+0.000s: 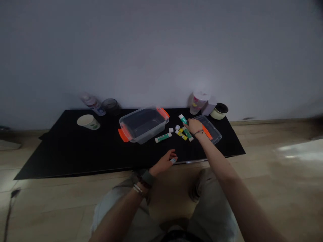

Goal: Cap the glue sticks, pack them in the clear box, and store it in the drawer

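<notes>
Two hands busy here! The right hand (194, 126) is out to the right of the clear plastic tub (143, 125), fingers right against a green glue stick (183, 119), maybe gripping, hard to say from this view. The left hand (164, 162), in front of the tub, pinches a small pale object (173, 160). More glue sticks (182, 134) lie just beside the tub.

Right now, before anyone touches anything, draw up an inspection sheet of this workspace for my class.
surface: black mat lying on a wood floor
job's things: glue sticks lying between a clear plastic box with orange handles and a clear lid
clutter: paper cup, bottle, dark jar, plastic cup, pot
hands: left hand pinches a small white piece; right hand is over the glue sticks
cables: thin dark cord on the floor, lower left
surroundings: pale wall behind the mat
</notes>
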### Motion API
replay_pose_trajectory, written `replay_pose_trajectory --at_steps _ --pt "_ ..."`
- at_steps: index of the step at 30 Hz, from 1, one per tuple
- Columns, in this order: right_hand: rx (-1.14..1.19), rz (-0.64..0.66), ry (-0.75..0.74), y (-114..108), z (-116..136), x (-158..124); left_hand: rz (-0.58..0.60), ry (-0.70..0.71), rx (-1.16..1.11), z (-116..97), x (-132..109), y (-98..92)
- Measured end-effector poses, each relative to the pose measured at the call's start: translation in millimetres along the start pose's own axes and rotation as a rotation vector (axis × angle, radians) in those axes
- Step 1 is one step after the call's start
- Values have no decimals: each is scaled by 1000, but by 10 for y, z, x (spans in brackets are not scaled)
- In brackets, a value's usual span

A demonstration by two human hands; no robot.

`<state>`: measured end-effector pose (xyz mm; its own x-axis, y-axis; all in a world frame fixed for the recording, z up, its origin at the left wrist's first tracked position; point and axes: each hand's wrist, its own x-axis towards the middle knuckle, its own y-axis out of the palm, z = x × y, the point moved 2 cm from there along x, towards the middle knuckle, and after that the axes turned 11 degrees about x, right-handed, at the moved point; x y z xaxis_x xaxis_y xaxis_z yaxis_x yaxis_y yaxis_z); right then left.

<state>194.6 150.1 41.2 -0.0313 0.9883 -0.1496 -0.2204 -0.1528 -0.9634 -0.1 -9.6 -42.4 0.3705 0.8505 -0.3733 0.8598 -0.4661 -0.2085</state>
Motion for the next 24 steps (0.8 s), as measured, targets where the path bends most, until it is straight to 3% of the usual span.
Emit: replay_pose_trajectory --at_steps 6,11,15,19,22,24 --pt "-110 85 -98 175 186 479 -13 12 -13 -8 38 -13" --pt "-102 135 -99 355 240 531 -3 18 0 -36 36 -44" --pt "-83 151 -98 305 229 501 1 20 29 -48 9 -59" --pt "-29 91 -124 111 196 291 -7 36 47 -51 15 -56" --pt "122 34 -170 17 74 -124 -9 49 81 -67 43 -47" --pt "250 138 -261 47 -57 -502 -6 50 128 -97 51 -42"
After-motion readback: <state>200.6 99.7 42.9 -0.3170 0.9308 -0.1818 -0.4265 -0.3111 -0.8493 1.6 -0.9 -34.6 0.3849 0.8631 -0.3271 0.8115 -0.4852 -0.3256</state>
